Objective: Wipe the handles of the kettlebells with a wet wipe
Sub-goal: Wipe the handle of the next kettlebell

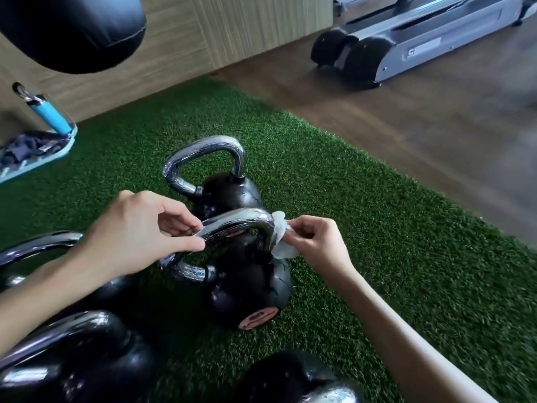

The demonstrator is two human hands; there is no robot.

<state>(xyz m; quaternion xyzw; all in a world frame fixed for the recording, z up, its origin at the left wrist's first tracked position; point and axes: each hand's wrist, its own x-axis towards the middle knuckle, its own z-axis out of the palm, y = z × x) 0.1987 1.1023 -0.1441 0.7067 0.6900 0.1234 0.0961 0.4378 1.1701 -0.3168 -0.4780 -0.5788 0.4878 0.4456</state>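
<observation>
The left hand grips the chrome handle of the middle kettlebell. Its thumb and fingers are closed on the left part of the top bar. The right hand pinches a white wet wipe between thumb and fingers and presses it on the right bend of the same handle, where the bar turns down to the black ball. The wipe is crumpled and covers this bend only partly.

The middle kettlebell stands on a mat of green artificial grass and has a round reddish label low on its front. Just behind it stands the far kettlebell, also black with a chrome handle; I cannot tell if the two touch. Three more are near. The left kettlebell is partly hidden under the left forearm, the near kettlebell is at the lower left corner, and the bottom kettlebell is cut by the lower edge.

Beyond the grass there is a wooden floor, and on it, at the upper right, stands the end of a treadmill. A black punching bag hangs in the upper left corner. Below it, at the left edge, a blue bottle leans over a pale blue board which carries a dark cloth.
</observation>
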